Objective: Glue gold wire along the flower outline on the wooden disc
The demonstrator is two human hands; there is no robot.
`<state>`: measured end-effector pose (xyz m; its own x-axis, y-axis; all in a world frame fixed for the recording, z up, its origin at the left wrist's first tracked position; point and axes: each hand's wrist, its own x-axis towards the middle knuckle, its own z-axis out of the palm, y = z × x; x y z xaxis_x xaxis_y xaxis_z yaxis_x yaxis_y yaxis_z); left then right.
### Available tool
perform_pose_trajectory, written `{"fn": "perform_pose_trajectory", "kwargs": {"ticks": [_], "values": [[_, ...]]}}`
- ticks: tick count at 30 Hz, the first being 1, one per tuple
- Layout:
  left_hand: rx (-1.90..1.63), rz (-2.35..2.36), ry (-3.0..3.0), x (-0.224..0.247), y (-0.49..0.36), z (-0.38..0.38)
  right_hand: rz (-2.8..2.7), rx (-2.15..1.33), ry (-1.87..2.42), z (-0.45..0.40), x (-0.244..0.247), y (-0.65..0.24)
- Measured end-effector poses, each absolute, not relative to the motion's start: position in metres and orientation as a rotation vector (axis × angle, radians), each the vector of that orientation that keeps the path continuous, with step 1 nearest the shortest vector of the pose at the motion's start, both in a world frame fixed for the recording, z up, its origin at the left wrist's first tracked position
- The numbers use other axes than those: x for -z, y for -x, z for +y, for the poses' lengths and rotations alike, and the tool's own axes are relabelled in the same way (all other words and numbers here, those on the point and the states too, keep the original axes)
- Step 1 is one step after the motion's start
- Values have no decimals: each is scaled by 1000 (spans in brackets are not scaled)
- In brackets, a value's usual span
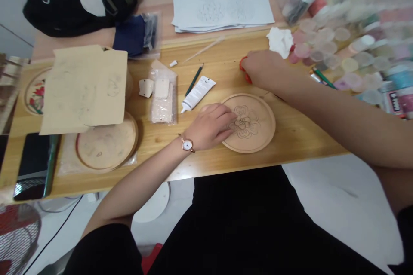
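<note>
Disc [248,123] with a flower drawn on it lies near the front edge of the tabletop [300,131]; I see the left hand [213,125] resting on its left side, fingers loosely spread and bent. The right hand [263,66] is at an orange-red looped object [244,68] beyond the disc; I cannot tell whether its fingers grip it. A white tube [199,93] lies beside a dark green pencil [194,80].

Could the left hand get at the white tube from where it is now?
Probably yes: the left hand rests on the near side of the carved-looking round plate, the white tube lies close by, and nothing visibly stands between them.
</note>
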<state>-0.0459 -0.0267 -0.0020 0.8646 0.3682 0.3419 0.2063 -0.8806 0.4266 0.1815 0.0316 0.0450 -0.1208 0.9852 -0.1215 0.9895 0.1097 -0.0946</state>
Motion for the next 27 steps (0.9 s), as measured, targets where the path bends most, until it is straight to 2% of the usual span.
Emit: {"fn": "perform_pose_trajectory", "kwargs": {"ticks": [9,16,20,27], "values": [[-552,427,-2849,-1,44,-31,2191,31,-1947,5,-70,-160],[-517,416,-2935,-1,45,-32,2485,345,-1395,-51,-73,-177],[-531,416,-2942,-1,45,-32,2647,146,-1331,-62,-60,-184],[-536,425,-2995,-3,42,-33,2552,-103,-1308,-59,-60,-178]]}}
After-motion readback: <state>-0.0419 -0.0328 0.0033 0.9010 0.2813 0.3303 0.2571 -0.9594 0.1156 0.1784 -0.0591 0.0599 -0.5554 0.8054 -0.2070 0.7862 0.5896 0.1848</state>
